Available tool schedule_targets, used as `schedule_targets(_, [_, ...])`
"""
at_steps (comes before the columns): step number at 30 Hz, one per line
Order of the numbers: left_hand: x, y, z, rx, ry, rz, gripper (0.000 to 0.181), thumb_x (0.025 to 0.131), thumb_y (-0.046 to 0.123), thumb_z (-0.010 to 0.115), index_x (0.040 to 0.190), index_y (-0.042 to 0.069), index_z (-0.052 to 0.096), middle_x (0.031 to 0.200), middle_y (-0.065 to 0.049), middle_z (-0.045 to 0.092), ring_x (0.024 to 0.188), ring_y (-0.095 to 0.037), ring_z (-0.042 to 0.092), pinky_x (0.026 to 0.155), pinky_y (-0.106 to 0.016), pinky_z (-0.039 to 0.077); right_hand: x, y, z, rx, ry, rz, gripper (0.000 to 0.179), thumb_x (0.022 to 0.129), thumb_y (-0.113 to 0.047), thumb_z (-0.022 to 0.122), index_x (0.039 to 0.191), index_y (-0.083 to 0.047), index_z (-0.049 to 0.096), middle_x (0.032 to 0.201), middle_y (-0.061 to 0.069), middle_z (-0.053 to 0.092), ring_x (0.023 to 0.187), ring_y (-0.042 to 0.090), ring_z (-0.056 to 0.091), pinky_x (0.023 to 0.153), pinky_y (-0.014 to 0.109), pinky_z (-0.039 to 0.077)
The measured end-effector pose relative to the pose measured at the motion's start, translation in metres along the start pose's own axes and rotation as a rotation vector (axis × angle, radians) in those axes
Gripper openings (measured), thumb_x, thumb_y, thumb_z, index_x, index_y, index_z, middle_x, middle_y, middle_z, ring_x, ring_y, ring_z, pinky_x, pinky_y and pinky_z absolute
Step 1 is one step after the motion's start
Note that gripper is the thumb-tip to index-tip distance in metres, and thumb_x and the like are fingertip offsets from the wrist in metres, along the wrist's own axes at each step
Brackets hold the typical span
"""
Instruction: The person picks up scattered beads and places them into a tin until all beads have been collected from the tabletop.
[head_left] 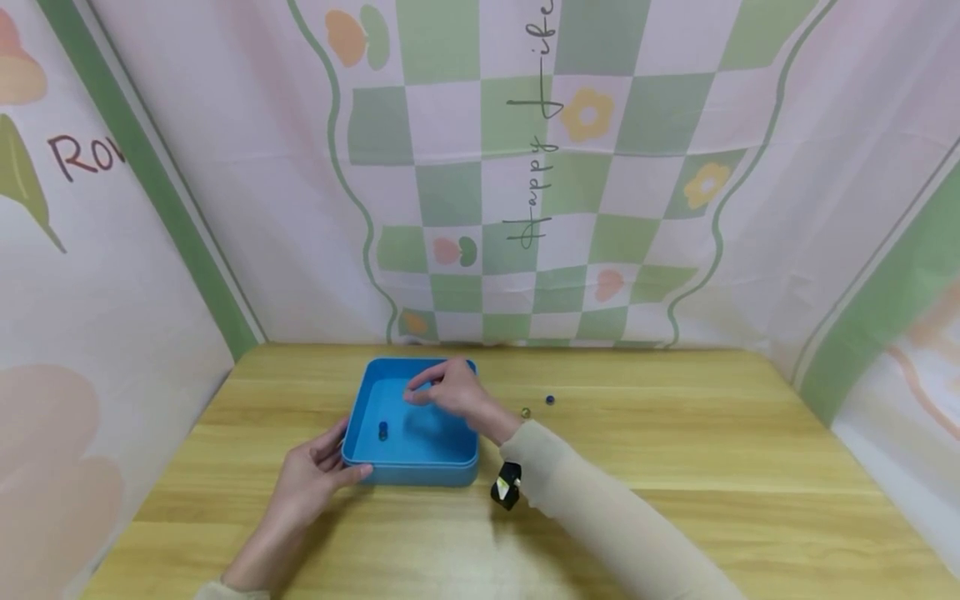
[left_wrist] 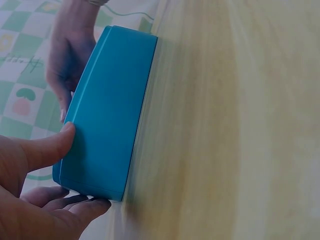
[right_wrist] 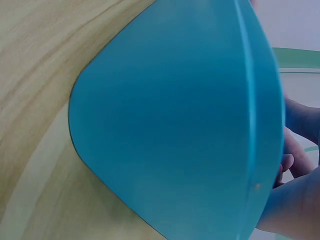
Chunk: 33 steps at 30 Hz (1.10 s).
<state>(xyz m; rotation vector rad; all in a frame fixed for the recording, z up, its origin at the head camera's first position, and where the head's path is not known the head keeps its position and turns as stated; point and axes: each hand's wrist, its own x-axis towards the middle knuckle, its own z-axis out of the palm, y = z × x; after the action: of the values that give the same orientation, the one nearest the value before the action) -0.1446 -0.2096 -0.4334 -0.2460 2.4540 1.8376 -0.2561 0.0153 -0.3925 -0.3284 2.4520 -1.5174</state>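
A shallow blue square box sits on the wooden table. My left hand grips its near left corner, thumb on the front wall and fingers along the left side; the left wrist view shows this thumb and the fingers beneath. Inside the box, toward the left, lie two small dark blue and greenish beads side by side. Over the box's right half hovers my right hand, thumb and index tips close together and pointing left. Whether anything tiny sits between them cannot be made out. The box wall fills most of the right wrist view.
Right of the box, a gold bead and a dark blue bead lie on the table. A black device hangs below my right cuff. A patterned curtain rises behind the table's back edge.
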Motion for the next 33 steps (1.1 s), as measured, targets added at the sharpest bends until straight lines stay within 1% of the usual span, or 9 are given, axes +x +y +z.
schedule_targets(4, [0.0001,0.0003,0.0003,0.005,0.003,0.001,0.083,0.090,0.012,0.086,0.160,0.006,0.042,0.162,-0.020,0.041,0.144,-0.039,0.046,0.107,-0.041,0.049,-0.0004,0.0009,0.0010,0.007,0.000,0.009,0.013,0.090,-0.020,0.087,0.100,-0.012,0.085,0.111,0.007,0.068,0.093,0.023,0.053,0.084,0.039,0.042])
schedule_targets(9, [-0.0011,0.0001,0.0002,-0.002,-0.003,0.021,0.083,0.089,0.010,0.087,0.159,0.004,0.043,0.161,-0.022,0.042,0.143,-0.040,0.046,0.107,-0.041,0.049,-0.0009,0.0021,0.0013,0.010,-0.006,0.015,0.013,0.091,-0.020,0.086,0.101,-0.012,0.085,0.117,0.005,0.069,0.099,0.024,0.055,0.093,0.042,0.045])
schedule_targets(15, [-0.0011,-0.0001,0.0001,-0.008,-0.005,0.029,0.082,0.089,0.009,0.087,0.159,0.003,0.044,0.160,-0.022,0.043,0.143,-0.040,0.047,0.107,-0.040,0.049,-0.0001,0.0030,0.0013,0.010,-0.002,0.020,0.015,0.091,-0.020,0.086,0.102,-0.010,0.084,0.117,0.006,0.069,0.099,0.025,0.055,0.095,0.044,0.046])
schedule_targets(22, [-0.0005,0.0001,0.0005,-0.009,-0.007,0.027,0.082,0.089,0.010,0.087,0.159,0.003,0.044,0.160,-0.023,0.042,0.142,-0.042,0.047,0.106,-0.042,0.050,0.0006,0.0035,0.0011,0.020,-0.001,0.027,0.013,0.092,-0.019,0.085,0.102,-0.012,0.084,0.124,0.007,0.069,0.108,0.025,0.058,0.104,0.049,0.047])
schedule_targets(28, [-0.0009,0.0001,0.0005,-0.010,-0.009,0.025,0.082,0.090,0.009,0.086,0.159,0.003,0.043,0.160,-0.023,0.042,0.143,-0.042,0.046,0.106,-0.043,0.050,0.0021,0.0056,0.0017,0.019,0.008,0.028,0.013,0.092,-0.020,0.085,0.102,-0.013,0.085,0.129,0.008,0.068,0.113,0.026,0.059,0.106,0.051,0.047])
schedule_targets(33, [-0.0003,-0.0006,0.0005,-0.002,-0.007,0.020,0.082,0.090,0.009,0.086,0.159,0.003,0.043,0.160,-0.024,0.041,0.143,-0.043,0.045,0.106,-0.044,0.050,0.0018,0.0029,0.0001,0.002,0.022,0.010,0.011,0.092,-0.021,0.085,0.101,-0.014,0.085,0.130,0.007,0.068,0.114,0.026,0.058,0.105,0.049,0.047])
